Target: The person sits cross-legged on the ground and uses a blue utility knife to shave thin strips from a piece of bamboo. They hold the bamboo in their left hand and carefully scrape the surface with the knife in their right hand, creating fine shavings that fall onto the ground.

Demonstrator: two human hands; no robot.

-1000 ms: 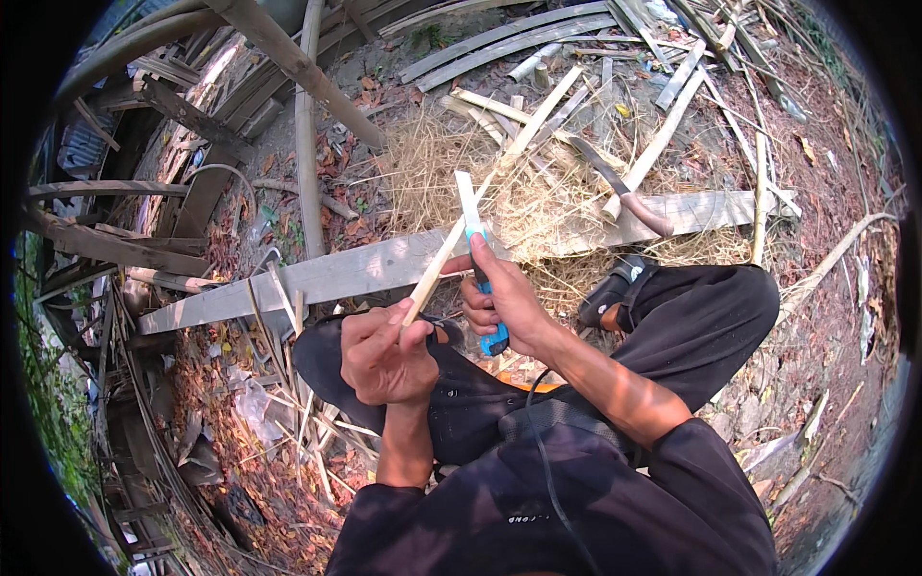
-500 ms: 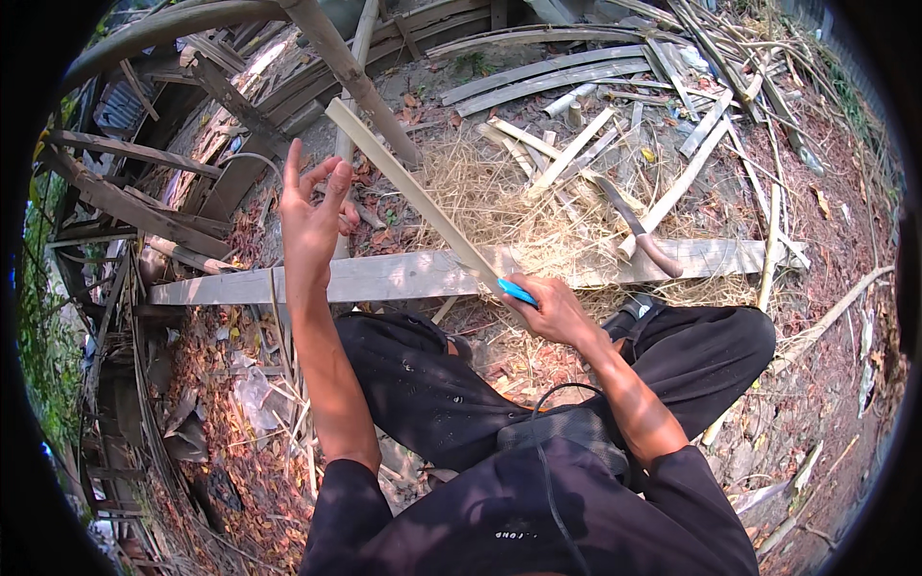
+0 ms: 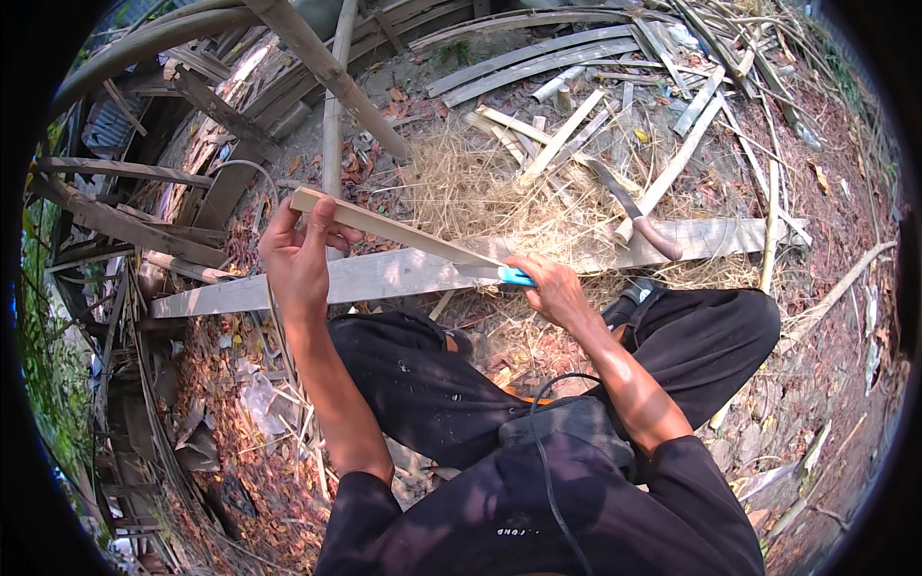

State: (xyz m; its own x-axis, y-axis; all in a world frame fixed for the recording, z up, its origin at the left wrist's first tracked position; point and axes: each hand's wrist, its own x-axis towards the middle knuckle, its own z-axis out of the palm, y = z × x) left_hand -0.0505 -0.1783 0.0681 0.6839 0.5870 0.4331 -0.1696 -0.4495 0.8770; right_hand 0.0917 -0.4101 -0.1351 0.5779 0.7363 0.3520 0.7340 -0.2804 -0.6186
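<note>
A long pale strip of bamboo or wood (image 3: 394,228) slants down from left to right between my two hands. My left hand (image 3: 300,252) is closed on its far end, with the thumb pressed along the strip. At the near end, my right hand (image 3: 552,288) is closed round a blue handle (image 3: 517,276), which looks like a knife's, with a flat grey part reaching along the strip. The right fingers partly hide both the handle and the strip's end. Under the strip lies a long grey plank (image 3: 375,278), just beyond my knees.
A curved blade with a brown wooden handle (image 3: 659,240) rests across the plank on the right. Pale shavings (image 3: 461,182) cover the ground beyond. Cut strips (image 3: 547,67) lie at the back; bamboo poles (image 3: 331,77) and timber framing (image 3: 125,216) stand at left.
The left hand, empty with fingers spread before, has closed on the strip's far end. That end has swung down and left. The right hand has shifted slightly to the right.
</note>
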